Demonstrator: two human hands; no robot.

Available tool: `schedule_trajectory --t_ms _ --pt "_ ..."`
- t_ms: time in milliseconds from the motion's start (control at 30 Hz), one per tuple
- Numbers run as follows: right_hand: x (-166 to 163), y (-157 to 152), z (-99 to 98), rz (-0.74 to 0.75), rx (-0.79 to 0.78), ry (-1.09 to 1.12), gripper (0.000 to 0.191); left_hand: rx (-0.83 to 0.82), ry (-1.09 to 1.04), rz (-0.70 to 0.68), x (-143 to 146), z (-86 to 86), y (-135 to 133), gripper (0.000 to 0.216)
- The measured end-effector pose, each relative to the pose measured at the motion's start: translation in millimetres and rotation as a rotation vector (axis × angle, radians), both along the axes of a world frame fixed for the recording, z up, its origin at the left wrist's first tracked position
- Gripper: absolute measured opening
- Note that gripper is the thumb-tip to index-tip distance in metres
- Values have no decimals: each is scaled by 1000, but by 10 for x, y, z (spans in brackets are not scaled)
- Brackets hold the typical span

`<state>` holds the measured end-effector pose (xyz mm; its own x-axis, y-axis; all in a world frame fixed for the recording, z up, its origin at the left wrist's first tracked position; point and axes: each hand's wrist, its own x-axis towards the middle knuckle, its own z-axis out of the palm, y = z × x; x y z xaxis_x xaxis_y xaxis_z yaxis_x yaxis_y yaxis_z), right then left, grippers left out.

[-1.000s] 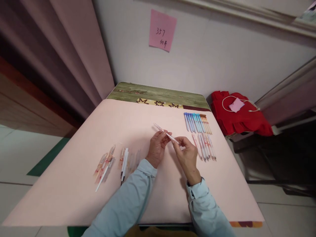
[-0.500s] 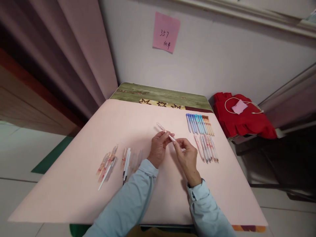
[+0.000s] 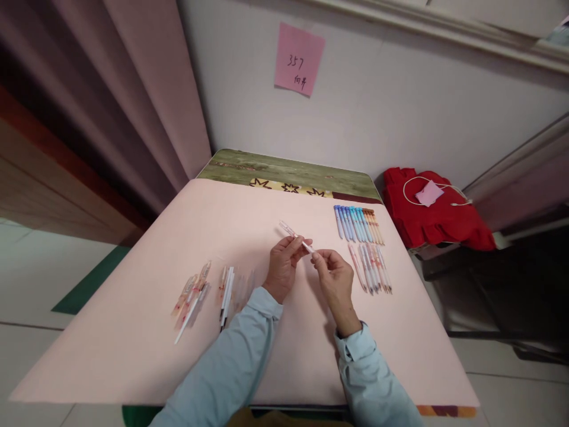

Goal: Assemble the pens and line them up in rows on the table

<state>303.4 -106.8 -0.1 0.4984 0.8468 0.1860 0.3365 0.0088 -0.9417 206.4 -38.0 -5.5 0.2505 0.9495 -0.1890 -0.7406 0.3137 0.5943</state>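
My left hand (image 3: pixel 283 265) pinches a clear pen barrel (image 3: pixel 288 230) that points up and to the left over the pink table cover (image 3: pixel 133 332). Close beside it, my right hand (image 3: pixel 334 277) pinches the white refill (image 3: pixel 307 246) that sticks out of the barrel's near end. Both hands hover just above the middle of the table. Loose pen parts (image 3: pixel 191 296) and white refills (image 3: pixel 226 290) lie to the left of my left arm.
Two rows of assembled pens lie at the right: blue and orange ones (image 3: pixel 358 222) farther back, pink ones (image 3: pixel 372 267) nearer. A red cloth (image 3: pixel 438 219) with a cord sits beyond the table's right edge. A pink note (image 3: pixel 299 58) hangs on the wall.
The refill has slid deeper into the barrel, and my right hand has closed in on my left. The camera view shifted slightly.
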Motion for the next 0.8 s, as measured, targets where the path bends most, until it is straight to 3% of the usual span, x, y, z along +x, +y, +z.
schedule_trajectory --t_ms 300,600,800 --pt "-30 -18 28 -31 -18 -72 33 16 1 -101 3 -45 -2 20" --pt "31 -29 54 -65 -130 -152 54 69 81 -197 0 -27 -30 22" --pt "23 -27 11 -49 -93 -110 32 119 68 -104 5 -53 -4 20"
